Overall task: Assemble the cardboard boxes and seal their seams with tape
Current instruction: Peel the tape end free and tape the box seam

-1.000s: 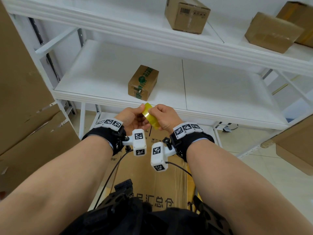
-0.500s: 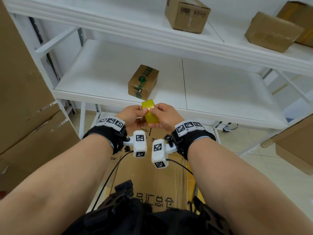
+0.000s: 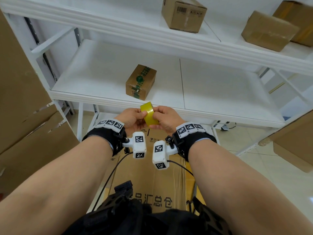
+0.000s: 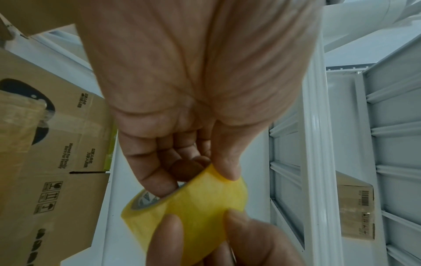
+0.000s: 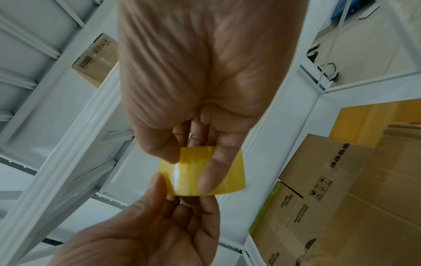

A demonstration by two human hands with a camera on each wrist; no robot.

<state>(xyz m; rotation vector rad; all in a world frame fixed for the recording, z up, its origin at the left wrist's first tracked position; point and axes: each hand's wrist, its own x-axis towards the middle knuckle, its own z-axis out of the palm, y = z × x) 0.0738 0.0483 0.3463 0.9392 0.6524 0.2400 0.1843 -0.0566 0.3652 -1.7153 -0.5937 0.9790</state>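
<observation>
A yellow roll of tape [image 3: 149, 115] is held up between both hands in front of the lower shelf's edge. My left hand [image 3: 133, 116] pinches it, thumb on the outer band and fingers in the core [image 4: 157, 198]. My right hand [image 3: 162, 117] grips the roll [image 5: 205, 172] from the other side, thumb and a finger pressed on the band. A flattened cardboard box [image 3: 152, 187] with black print lies below my forearms. No loose tape end shows.
A white shelf rack [image 3: 211, 92] stands ahead; a small box with green tape [image 3: 140, 82] sits on its lower shelf, other boxes [image 3: 183, 13] on the upper one. Large cardboard sheets [image 3: 20, 116] lean at the left, another box [image 3: 294, 145] at the right.
The roll has turned in my hands, from showing its edge at a slant to showing its broad band. Both hands stay together at the same spot.
</observation>
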